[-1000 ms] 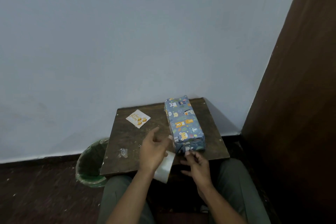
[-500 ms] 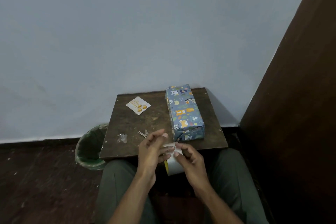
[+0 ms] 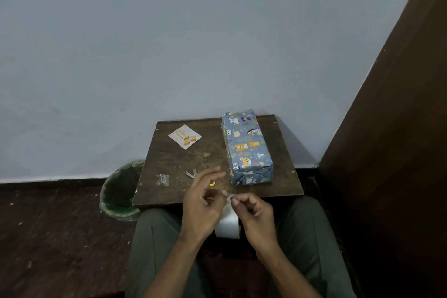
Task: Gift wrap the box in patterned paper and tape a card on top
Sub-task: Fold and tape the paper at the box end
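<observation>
I judge the wrapping itself finished: the long box covered in blue paper printed with cartoon animals (image 3: 246, 149) lies on the right half of the small dark wooden table (image 3: 174, 191), just right of frame centre, its near end folded shut. What is left is the card: the small white square greeting card with gold balloons (image 3: 185, 136) lies bare on the table's upper left, well apart from the box, not yet taped on. I am at the tape step. Low in the frame, over my lap, my right hand (image 3: 256, 213) pinches the free end of the clear tape between thumb and forefinger, the roll of clear tape (image 3: 228, 225) hanging below between both hands. My left hand (image 3: 202, 203) has its upper fingers spread and its lower ones curled toward the tape; whether it grips the strip, I cannot tell. Small metal scissors with a yellow handle (image 3: 193, 175) lie on the table just above that hand, beside a crumpled scrap of clear tape (image 3: 163, 179). A green-lined waste bin (image 3: 121, 191) stands at the table's left. Nothing blocks the way to the card.
</observation>
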